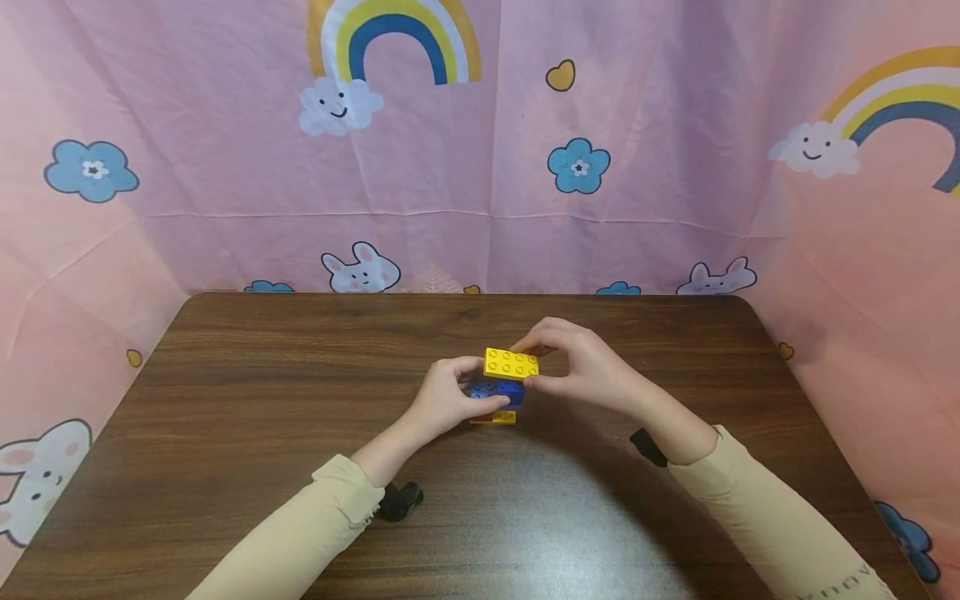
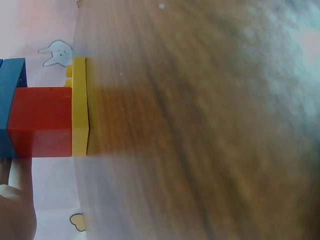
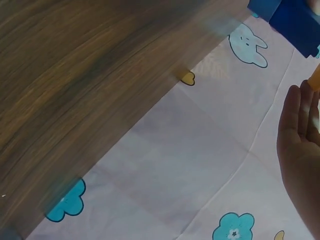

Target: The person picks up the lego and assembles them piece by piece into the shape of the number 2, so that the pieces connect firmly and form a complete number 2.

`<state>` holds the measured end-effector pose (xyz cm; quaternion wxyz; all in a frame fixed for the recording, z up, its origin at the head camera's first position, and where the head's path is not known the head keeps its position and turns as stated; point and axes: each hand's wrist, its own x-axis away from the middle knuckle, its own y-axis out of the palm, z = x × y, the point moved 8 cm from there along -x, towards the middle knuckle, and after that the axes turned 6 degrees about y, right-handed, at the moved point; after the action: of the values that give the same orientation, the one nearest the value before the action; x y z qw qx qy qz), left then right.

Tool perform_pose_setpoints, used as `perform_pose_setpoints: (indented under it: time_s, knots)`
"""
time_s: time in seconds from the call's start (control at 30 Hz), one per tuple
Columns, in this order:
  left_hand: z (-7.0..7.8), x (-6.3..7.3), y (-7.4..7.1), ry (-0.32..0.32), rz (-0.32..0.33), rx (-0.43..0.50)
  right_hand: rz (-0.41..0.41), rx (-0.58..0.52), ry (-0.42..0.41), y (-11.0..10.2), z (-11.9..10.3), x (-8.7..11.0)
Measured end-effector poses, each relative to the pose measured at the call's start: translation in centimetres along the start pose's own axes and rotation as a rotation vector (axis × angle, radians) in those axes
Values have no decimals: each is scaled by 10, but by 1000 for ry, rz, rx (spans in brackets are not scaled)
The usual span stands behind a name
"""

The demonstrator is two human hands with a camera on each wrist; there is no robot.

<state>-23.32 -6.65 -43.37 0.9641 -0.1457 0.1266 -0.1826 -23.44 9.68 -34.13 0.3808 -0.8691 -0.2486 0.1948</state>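
Note:
My left hand [image 1: 442, 397] grips the blue layer of a small stack of toy building bricks, thumb on the near side. Two shades show in that layer: a lighter blue brick [image 1: 482, 388] at left and a dark blue brick [image 1: 512, 392] at right. Under it come a red brick [image 2: 42, 122] and, lowest, a thin yellow base piece [image 2: 80, 107]. My right hand [image 1: 588, 367] pinches a yellow eight-stud brick [image 1: 510, 364] by its right end, just above the blue bricks. Whether the yellow brick touches them cannot be told.
The brown wooden table [image 1: 262, 400] has a patterned pink curtain [image 1: 442, 167] round its back and sides. A black object [image 1: 400, 502] shows beside the left wrist, and a black piece [image 1: 647, 447] is under the right wrist.

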Motion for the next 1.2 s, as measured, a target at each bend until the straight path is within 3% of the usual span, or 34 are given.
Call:
perform_pose_setpoints:
  time_s: [1.2]
  knots:
    - [1, 0, -3, 37, 25, -62, -34, -4, -96, 15, -12, -3]
